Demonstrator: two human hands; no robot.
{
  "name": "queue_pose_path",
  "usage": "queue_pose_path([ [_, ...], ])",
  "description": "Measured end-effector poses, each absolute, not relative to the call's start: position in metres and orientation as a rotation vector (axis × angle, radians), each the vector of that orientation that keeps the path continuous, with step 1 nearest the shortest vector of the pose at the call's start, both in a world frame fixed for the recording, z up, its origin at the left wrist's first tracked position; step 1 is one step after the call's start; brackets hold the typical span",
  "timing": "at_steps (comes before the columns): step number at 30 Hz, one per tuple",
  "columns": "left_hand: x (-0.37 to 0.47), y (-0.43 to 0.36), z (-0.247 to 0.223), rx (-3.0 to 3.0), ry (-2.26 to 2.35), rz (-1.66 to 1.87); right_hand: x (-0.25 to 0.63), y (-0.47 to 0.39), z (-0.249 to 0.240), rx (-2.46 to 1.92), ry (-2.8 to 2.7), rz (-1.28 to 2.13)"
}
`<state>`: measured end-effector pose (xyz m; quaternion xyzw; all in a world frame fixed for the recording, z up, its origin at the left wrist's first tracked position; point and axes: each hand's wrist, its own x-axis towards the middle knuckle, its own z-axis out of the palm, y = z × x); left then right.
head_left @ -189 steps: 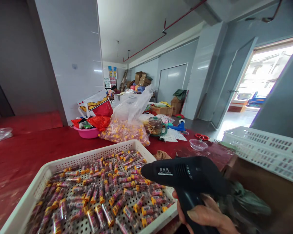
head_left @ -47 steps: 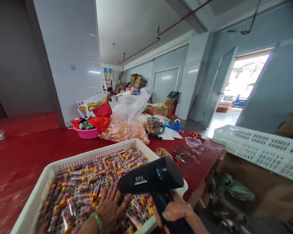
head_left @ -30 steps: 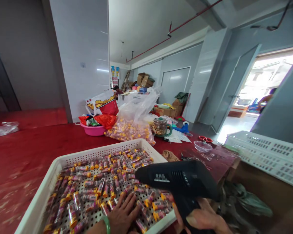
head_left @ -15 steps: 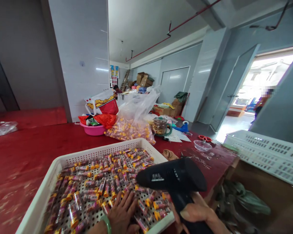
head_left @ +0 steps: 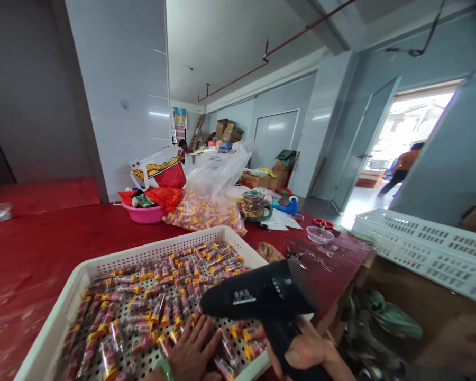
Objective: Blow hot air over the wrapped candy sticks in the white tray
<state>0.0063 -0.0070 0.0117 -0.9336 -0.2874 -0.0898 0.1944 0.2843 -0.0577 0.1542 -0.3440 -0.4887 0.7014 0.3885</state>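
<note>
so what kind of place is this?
Likely a small packing workshop: a white perforated tray of labelled tubes, a bulk bag of tubes, stacked cartons, and a heat gun in the right hand.

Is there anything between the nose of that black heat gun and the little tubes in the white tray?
Nothing visible. The right hand holds the black heat gun just above the tubes in the white tray. The left hand lies flat on tubes below the nozzle, not in front of it.

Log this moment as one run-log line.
left hand: flat on tubes in white tray | right hand: gripping black heat gun, nozzle over tray | surface: red table
</note>
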Motion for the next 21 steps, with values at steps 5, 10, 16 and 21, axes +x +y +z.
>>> queue_pose_path([
  [5,0.012,-0.008,0.026,-2.424,-0.703,-0.376,0.301,-0.062,0.172,-1.157,-1.096,1.382],
  [10,0.016,-0.013,0.019,-2.441,-0.689,-0.400,0.296,-0.052,0.127,-1.025,-1.253,1.718],
  [16,0.017,-0.016,0.016,-2.769,-0.938,-0.164,0.279,-0.030,0.125,-0.861,-1.356,2.220],
  [21,0.003,-0.004,0.018,-2.510,-0.975,-0.351,0.297,-0.049,0.158,-1.058,-1.143,1.606],
])
